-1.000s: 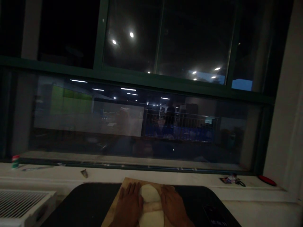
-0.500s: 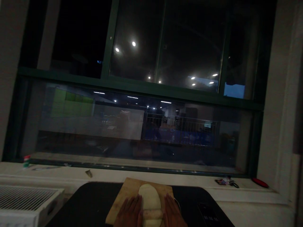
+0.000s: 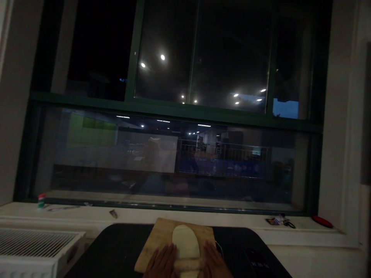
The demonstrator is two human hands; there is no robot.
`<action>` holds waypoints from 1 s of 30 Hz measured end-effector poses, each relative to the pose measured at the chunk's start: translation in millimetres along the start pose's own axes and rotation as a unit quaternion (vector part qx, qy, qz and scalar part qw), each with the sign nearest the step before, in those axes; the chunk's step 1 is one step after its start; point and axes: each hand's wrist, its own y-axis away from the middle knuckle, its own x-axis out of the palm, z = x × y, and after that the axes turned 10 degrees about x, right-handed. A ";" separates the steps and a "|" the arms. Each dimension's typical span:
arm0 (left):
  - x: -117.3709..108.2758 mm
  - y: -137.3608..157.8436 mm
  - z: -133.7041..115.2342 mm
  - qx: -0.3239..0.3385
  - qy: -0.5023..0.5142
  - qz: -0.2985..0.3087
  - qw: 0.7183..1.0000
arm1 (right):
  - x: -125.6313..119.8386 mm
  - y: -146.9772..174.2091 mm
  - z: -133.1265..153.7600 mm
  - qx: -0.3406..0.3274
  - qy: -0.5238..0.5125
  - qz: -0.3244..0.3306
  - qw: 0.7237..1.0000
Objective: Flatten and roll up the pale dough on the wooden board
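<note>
A flat oval of pale dough (image 3: 185,241) lies on a wooden board (image 3: 152,247). Across its near part runs a light wooden rolling pin (image 3: 188,265), and more dough shows on the near side of it. My left hand (image 3: 162,260) rests over the pin's left end, fingers stretched forward and palm down. Over the right end lies my right hand (image 3: 216,260), its fingers also straight. Both hands hide the pin's ends, and neither has its fingers wrapped round it. The frame's lower edge cuts off both wrists.
The board stands on a black table (image 3: 116,243). A phone-like device with lit digits (image 3: 257,262) lies at right. A white radiator (image 3: 37,247) stands at left. Behind, the windowsill (image 3: 174,216) bears a red-and-green container (image 3: 41,200), small items (image 3: 279,220) and a red oval object (image 3: 322,221).
My hands and the rolling pin have moved slightly back toward me over the dough, leaving a little more of its far part showing. The camera view has shifted a little.
</note>
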 end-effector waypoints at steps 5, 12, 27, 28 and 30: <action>-23.1 -18.6 -8.0 -0.017 -0.022 -0.021 0.999 | -6.6 -34.3 9.8 -0.005 0.004 0.073 0.997; -41.8 -52.5 -3.6 -0.056 -0.059 0.024 0.996 | -15.1 -88.9 39.7 0.051 0.037 0.140 0.988; -39.9 -115.4 50.2 -0.117 -0.081 -0.078 0.987 | 28.4 -156.4 36.5 0.163 0.083 0.167 0.969; -39.6 -117.4 52.2 -0.122 -0.082 -0.078 0.986 | 31.2 -158.4 35.5 0.165 0.085 0.169 0.968; -38.4 -119.9 55.3 -0.125 -0.082 -0.073 0.986 | 36.5 -161.0 33.2 0.164 0.088 0.174 0.967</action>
